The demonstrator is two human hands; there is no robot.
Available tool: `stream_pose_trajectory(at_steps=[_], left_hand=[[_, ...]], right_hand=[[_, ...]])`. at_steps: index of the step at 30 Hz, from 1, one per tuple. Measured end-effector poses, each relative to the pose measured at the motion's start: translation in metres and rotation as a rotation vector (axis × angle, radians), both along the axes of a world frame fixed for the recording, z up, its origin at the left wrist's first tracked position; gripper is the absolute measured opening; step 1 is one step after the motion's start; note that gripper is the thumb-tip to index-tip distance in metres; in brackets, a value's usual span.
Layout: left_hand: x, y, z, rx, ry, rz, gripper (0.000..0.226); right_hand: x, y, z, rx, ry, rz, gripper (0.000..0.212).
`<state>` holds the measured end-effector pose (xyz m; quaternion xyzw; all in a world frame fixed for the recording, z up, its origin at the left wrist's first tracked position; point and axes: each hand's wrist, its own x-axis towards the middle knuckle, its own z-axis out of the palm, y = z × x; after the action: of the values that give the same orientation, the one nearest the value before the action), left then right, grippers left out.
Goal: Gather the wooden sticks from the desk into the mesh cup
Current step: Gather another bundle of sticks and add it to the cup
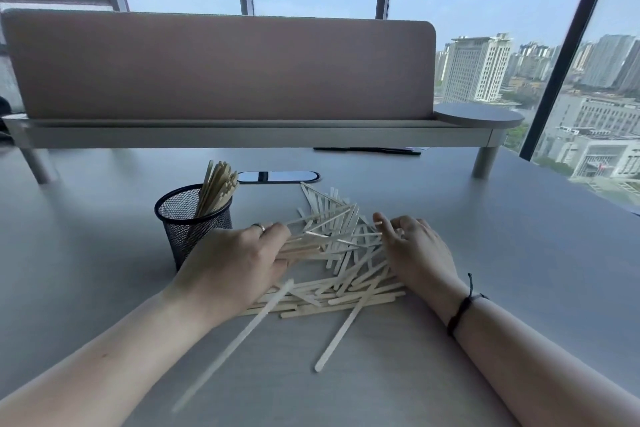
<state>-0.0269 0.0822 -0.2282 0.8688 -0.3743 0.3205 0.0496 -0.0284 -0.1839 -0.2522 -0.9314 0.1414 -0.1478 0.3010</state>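
A loose pile of flat wooden sticks [341,250] lies on the grey desk [485,253] in front of me. A black mesh cup [188,224] stands upright to the left of the pile, with a bundle of sticks [218,189] leaning in it. My left hand [235,263] rests on the pile's left side, its fingers closed around a bunch of sticks. My right hand [417,250] is on the pile's right side, fingers spread and touching the sticks. One long stick [239,336] juts out from under my left hand toward me; another [341,333] lies apart.
A raised shelf with a pink divider panel [221,66] runs across the back of the desk. An oval cable port [278,176] sits behind the pile, and a black pen [367,150] lies under the shelf. Windows are beyond.
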Motion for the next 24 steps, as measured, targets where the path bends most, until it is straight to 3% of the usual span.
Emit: stream_pose_trajectory(at_steps=[4, 7, 12, 16, 20, 24], left_hand=[[-0.001, -0.001, -0.001, 0.019, 0.045, 0.078, 0.025], [0.0, 0.0, -0.004, -0.038, 0.054, 0.089, 0.011], [0.004, 0.0, -0.012, -0.196, 0.115, 0.08, 0.026], [0.009, 0.0, -0.016, -0.316, 0.145, 0.088, 0.042], [0.008, -0.004, -0.013, -0.491, 0.206, -0.007, 0.057], [0.005, -0.009, -0.01, -0.513, 0.288, -0.17, 0.05]], right_hand=[[0.001, 0.0, -0.003, -0.048, 0.003, 0.026, 0.058], [0.002, 0.0, -0.005, -0.049, -0.025, 0.054, 0.054], [0.003, 0.0, -0.005, 0.0, -0.129, 0.133, 0.047], [-0.001, 0.005, -0.002, -0.043, -0.188, 0.31, 0.06], [-0.008, 0.01, -0.002, -0.203, -0.192, 0.491, 0.085], [-0.008, 0.014, -0.003, -0.276, -0.25, 0.547, 0.067]])
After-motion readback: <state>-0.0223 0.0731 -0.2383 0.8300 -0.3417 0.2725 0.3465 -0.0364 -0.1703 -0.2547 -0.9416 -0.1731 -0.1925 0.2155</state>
